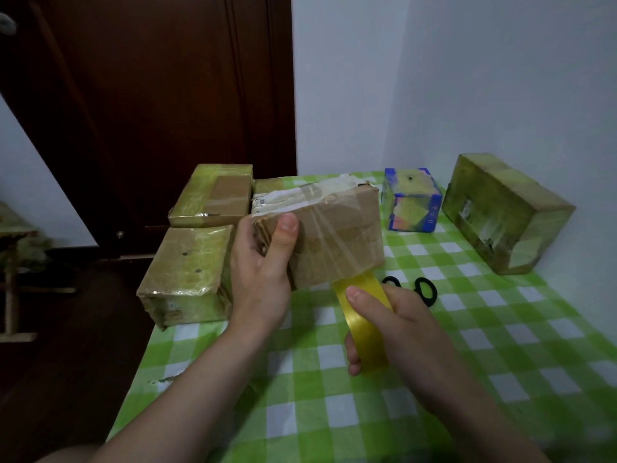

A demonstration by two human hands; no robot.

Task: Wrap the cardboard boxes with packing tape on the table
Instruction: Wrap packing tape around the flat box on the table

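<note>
- Brown cardboard is showing on the box (334, 235) at the middle of the table (484, 379), which is wearing a green-and-white checked cloth. The box is being held tilted, and I cannot tell whether its far edge is touching the cloth.
- The left hand (263, 265) is gripping the box's left end, the thumb pressing on the front face and the other fingers wrapping round behind, out of sight.
- The right hand (400, 325) is holding the yellow tape roll (364, 332) just below the box's near corner, the thumb lying on the roll's outer face and the fingers curling round from underneath.
- A clear strip of tape (330, 242) is stretching from the roll up across the box's front face towards its top.
- Black scissors (425, 290) are lying on the cloth just beyond the right hand, partly hidden by it.
- Two wrapped boxes are sitting at the table's left edge, the near one (187, 272) in front of the far one (213, 195).
- A small blue box (410, 198) is standing at the back, with a large wrapped box (500, 212) sitting to its right, near the wall.
- A dark wooden door (150, 95) is standing behind the left side.
</note>
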